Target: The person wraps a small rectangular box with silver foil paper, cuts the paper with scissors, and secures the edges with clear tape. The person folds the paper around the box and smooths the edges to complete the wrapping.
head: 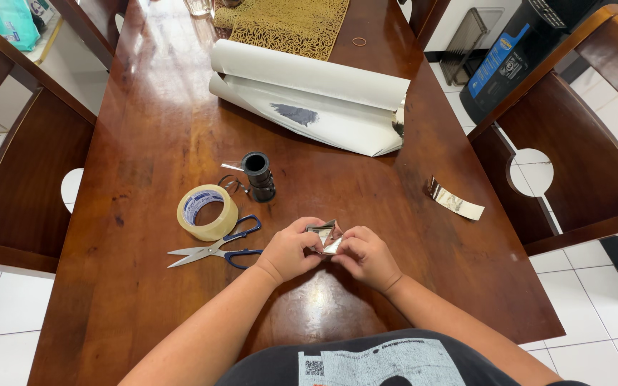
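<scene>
**Two hands pinch a small shiny piece near the table's front edge**

While both forearms reach in from the near edge of the wooden table (144,129), the left hand (289,250) and the right hand (366,257) meet over the surface, a little in from that edge and close to its middle. Between them sits a small folded piece of silver foil (325,236). The fingers of both hands are curled closed around it, thumbs and fingertips pinching its sides, so the piece is held up off the wood.

Just left of the left hand lie scissors (216,249) with blue handles, blades pointing toward the left edge. Touching them on the far side is a roll of clear tape (207,212), lying flat. Beyond that, nearer the table's middle, a short black tube (258,175) stands upright, with a few thin metal rings beside it.

Toward the right edge lies a loose strip of foil (455,199), well apart from the hands. Farther up the table, a large roll of white sheet (309,96) lies across the surface, partly unrolled, with a silver side showing at its right end. A gold patterned runner (287,25) covers the far end, and wooden chairs stand at both long sides.
</scene>
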